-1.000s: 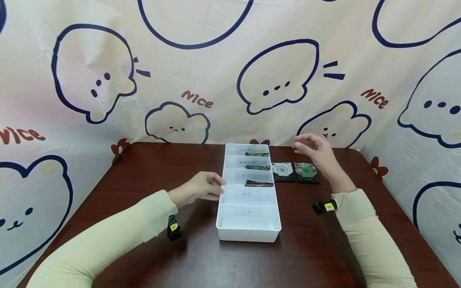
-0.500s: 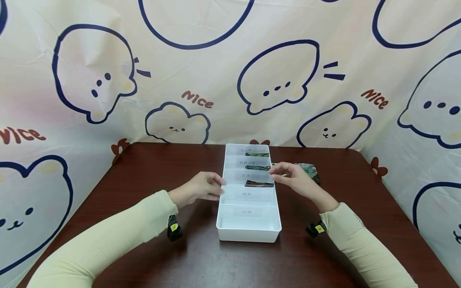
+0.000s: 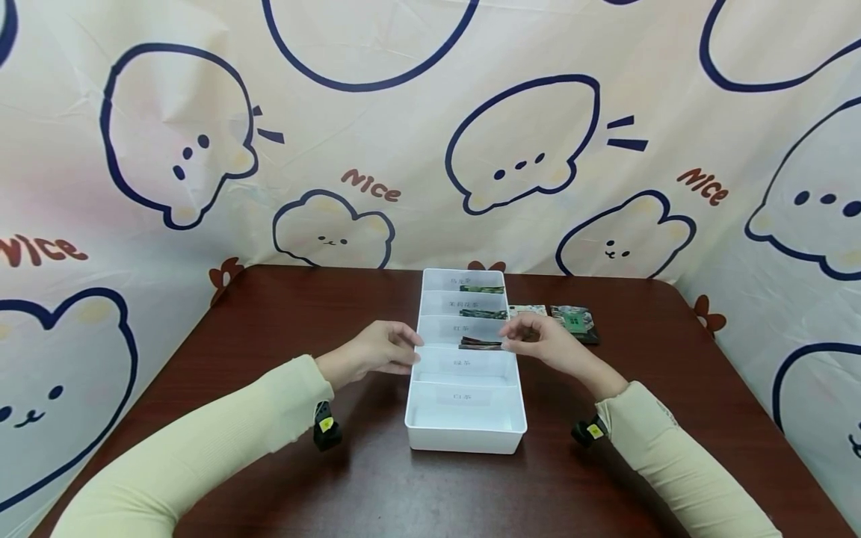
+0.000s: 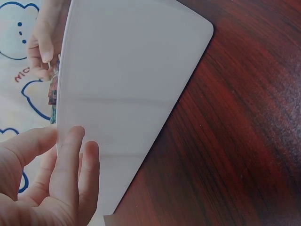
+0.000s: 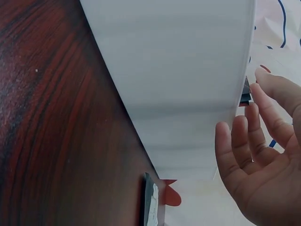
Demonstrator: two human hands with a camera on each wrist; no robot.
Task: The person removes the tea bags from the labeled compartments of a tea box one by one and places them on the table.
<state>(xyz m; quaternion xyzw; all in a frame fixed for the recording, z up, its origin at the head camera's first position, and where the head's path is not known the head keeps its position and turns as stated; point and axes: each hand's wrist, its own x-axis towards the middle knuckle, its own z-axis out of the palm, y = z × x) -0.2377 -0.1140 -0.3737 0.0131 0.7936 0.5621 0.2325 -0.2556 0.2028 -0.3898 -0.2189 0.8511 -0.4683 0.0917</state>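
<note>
A long white divided box [image 3: 464,441] stands lengthwise on the table, its compartments labelled in Chinese characters for kinds of tea. Edge-up in the third compartment from the back are dark tea sachets [image 3: 479,344]. My right hand [image 3: 548,344] is at the box's right rim, its thumb and index fingertip close by the ends of these sachets; the right wrist view shows its other fingers [image 5: 239,141] extended beside the wall. On the opposite side, my left hand [image 3: 373,349] touches the left rim with relaxed fingers, some lying along the outer wall in the left wrist view.
Green sachets [image 3: 481,289] and more greenish sachets [image 3: 483,314] stand in the two rear compartments. Right of the box lie a green-and-black flat packet [image 3: 575,323] and a whitish one [image 3: 528,309], partly behind my right hand. A patterned cloth [image 3: 417,134] surrounds the dark wooden table [image 3: 303,299].
My right hand has come from above the packets leftward and down to the box's right rim, then slightly nearer me to the dark sachets. The left hand has stayed in place.
</note>
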